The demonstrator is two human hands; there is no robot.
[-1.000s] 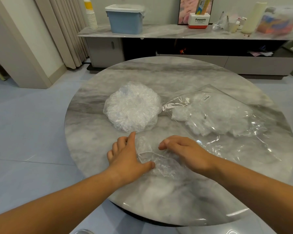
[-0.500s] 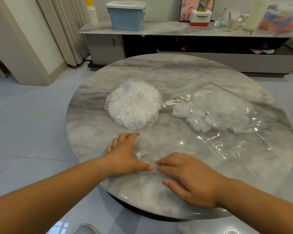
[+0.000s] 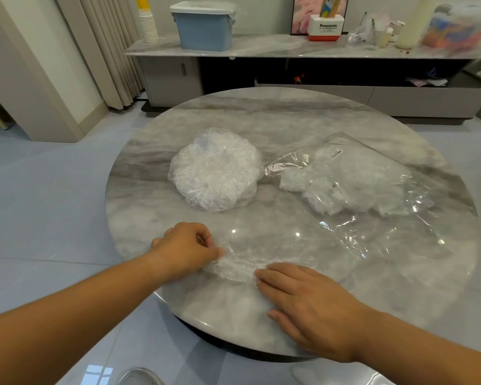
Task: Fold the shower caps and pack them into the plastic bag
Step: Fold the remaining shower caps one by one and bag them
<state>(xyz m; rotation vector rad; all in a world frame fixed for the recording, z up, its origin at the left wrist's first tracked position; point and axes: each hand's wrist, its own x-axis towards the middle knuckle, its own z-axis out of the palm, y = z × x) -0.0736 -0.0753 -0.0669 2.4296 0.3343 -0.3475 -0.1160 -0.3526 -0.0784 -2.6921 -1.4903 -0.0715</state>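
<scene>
Marble table point(image 3: 261, 115) is bearing a cap point(image 3: 236, 269) near its front edge, between both hands. On it the left hand point(image 3: 184, 245) is pinching the left end with curled fingers, while the right hand point(image 3: 308, 304) is pressing flat, fingers straight, on the right end. Beyond are lying the stack point(image 3: 215, 169) and, to its right, the bag point(image 3: 372, 218).

glossy marble table point(image 3: 261, 115) — crinkly clear-plastic caps point(image 3: 215, 169)

Two forearms are shown bare up to the frame edge: left forearm point(image 3: 75, 309), right forearm point(image 3: 428, 348). Left hand point(image 3: 188, 245) and right hand point(image 3: 308, 307) are bare too. Nail detail is too small to be told.
</scene>
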